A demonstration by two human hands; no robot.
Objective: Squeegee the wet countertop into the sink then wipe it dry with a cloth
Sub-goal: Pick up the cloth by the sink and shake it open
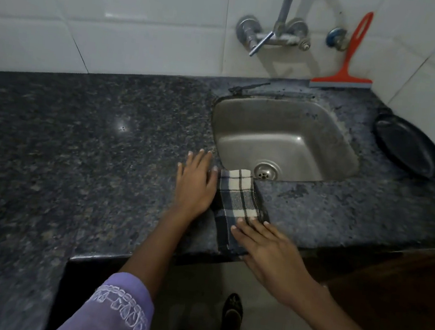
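Note:
A folded checked cloth (238,195), dark blue and cream, lies on the dark granite countertop (77,134) at the front left corner of the steel sink (282,137). Its far end hangs slightly over the sink rim. My right hand (266,247) rests flat with its fingertips on the near end of the cloth. Just left of the cloth, my left hand (195,184) lies flat on the counter, fingers spread and holding nothing. A red squeegee (346,62) leans upright against the tiled wall behind the sink.
A wall-mounted tap (273,34) sits above the sink. A black round pan (410,146) lies on the counter to the right of the sink. The counter's front edge steps back at lower left. A foot in a dark shoe (232,312) stands on the floor below.

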